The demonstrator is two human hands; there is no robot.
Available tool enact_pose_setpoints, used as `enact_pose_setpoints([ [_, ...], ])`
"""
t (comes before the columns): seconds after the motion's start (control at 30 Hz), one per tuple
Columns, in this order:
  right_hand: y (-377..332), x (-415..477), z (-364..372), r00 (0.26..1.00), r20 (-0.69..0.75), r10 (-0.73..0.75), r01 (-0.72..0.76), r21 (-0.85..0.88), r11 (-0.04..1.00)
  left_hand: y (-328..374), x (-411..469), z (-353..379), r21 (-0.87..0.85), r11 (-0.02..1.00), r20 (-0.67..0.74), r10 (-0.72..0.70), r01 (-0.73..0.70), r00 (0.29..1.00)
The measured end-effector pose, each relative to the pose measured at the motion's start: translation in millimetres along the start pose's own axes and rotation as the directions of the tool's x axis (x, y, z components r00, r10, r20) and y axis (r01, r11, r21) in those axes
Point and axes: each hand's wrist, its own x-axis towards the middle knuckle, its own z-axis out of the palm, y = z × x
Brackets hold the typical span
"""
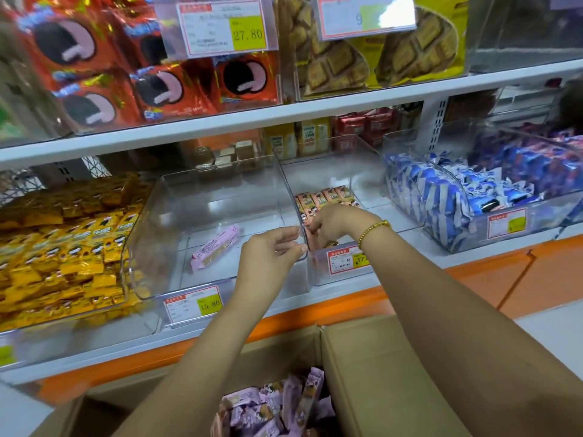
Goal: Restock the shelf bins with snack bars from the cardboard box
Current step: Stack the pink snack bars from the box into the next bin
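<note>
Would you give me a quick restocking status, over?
Left grip open by middle bin rim. Right grip on orange bars, next bin. One pink bar in middle bin. Nothing blocking.

The white shelf (492, 255) carried four clear bins side by side: yellow-packet bin (127, 247), nearly bare bin (220, 187), peach-bar bin (318, 272), blue-packet bin (441, 238).

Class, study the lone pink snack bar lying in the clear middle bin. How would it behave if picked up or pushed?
The pink snack bar looks small and slim, so probably light. Its wrapper on the smooth clear bin floor suggests it would slide rather than roll. Its straight, flat shape hints at stiffness.
</note>
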Motion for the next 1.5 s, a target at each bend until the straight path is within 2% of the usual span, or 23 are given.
enact_pose_setpoints([
  [0.1, 4, -7, -1, 0.997, 0.042, -0.058, 0.053, 0.119, 0.991, 1, -1, 0, 0.011, 1.000, 0.006, -0.005, 0.005, 1.000],
  [0.17, 8, -4, -1, 0.997, 0.064, -0.046, 0.036, 0.148, 0.988, 1, -1, 0, 0.006, 1.000, 0.011, -0.013, 0.013, 1.000],
  [0.3, 10, 4, 3, 0.999, -0.005, 0.037, -0.037, -0.057, 0.998, -2, -1, 2, -0.005, 1.000, 0.020, -0.028, 0.029, 0.999],
  [0.4, 10, 9, -3, 0.999, -0.005, 0.044, -0.044, -0.067, 0.997, -5, -1, 2, -0.007, 1.000, 0.031, -0.014, 0.014, 0.999],
  [0.5, 12, 17, -11, 0.997, 0.062, 0.035, -0.037, 0.033, 0.999, -5, 0, 2, -0.007, 1.000, 0.022, -0.005, 0.005, 1.000],
  [0.63, 12, 23, -12, 0.996, 0.080, 0.026, -0.047, 0.271, 0.961, -4, -1, 2, -0.004, 1.000, 0.023, -0.003, 0.004, 1.000],
  [0.7, 9, 17, -16, 1.000, 0.011, 0.003, -0.006, 0.266, 0.964, 0, -8, 1, -0.049, 0.999, -0.009, 0.009, -0.010, 1.000],
  [0.77, 5, 3, -22, 0.989, -0.147, -0.011, 0.037, 0.181, 0.983, 2, -24, -3, -0.100, 0.994, -0.094, 0.045, -0.054, 0.995],
  [0.83, -2, -19, -26, 0.939, -0.344, -0.019, 0.062, 0.113, 0.992, 0, -45, -11, -0.116, 0.989, -0.175, 0.066, -0.087, 0.982],
  [0.9, -12, -51, -23, 0.877, -0.474, -0.073, 0.119, 0.068, 0.991, -10, -70, -24, -0.116, 0.990, -0.221, 0.047, -0.075, 0.974],
  [0.97, -23, -85, -11, 0.836, -0.526, -0.154, 0.214, 0.054, 0.975, -29, -95, -39, -0.067, 0.997, -0.240, 0.015, -0.032, 0.971],
  [1.03, -38, -113, 16, 0.813, -0.529, -0.242, 0.326, 0.069, 0.943, -54, -121, -55, 0.062, 0.998, -0.236, -0.016, 0.031, 0.972],
  [1.13, -66, -123, 79, 0.851, -0.426, -0.306, 0.419, 0.200, 0.886, -93, -159, -86, 0.227, 0.961, -0.286, -0.087, 0.155, 0.954],
  [1.23, -93, -100, 152, 0.913, -0.146, -0.381, 0.404, 0.205, 0.891, -131, -199, -120, 0.241, 0.915, -0.424, -0.201, 0.324, 0.883],
  [1.3, -108, -87, 196, 0.914, 0.011, -0.406, 0.397, 0.185, 0.899, -150, -223, -136, 0.249, 0.865, -0.480, -0.281, 0.436, 0.831],
  [1.37, -121, -80, 233, 0.905, 0.077, -0.418, 0.393, 0.221, 0.893, -163, -239, -147, 0.270, 0.804, -0.518, -0.343, 0.530, 0.784],
  [1.5, -152, -74, 301, 0.894, 0.162, -0.418, 0.372, 0.252, 0.893, -175, -258, -163, 0.332, 0.720, -0.555, -0.373, 0.609, 0.743],
])
